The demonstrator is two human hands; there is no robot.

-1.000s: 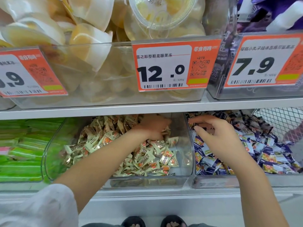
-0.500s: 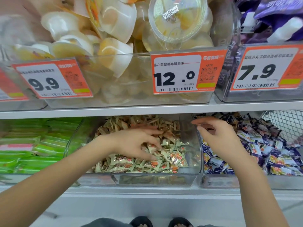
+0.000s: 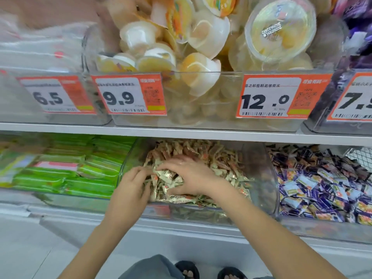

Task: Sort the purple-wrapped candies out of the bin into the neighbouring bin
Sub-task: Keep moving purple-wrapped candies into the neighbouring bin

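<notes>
Gold-and-orange candies (image 3: 201, 158); purple-and-white candies (image 3: 322, 184); green packs (image 3: 80, 170).

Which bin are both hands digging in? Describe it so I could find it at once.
Look at the lower shelf, under the orange 9.9 and 12.0 price tags. The clear middle bin there holds gold-and-cream wrapped candies. Green packets lie left of it, purple-wrapped candies right.
</notes>
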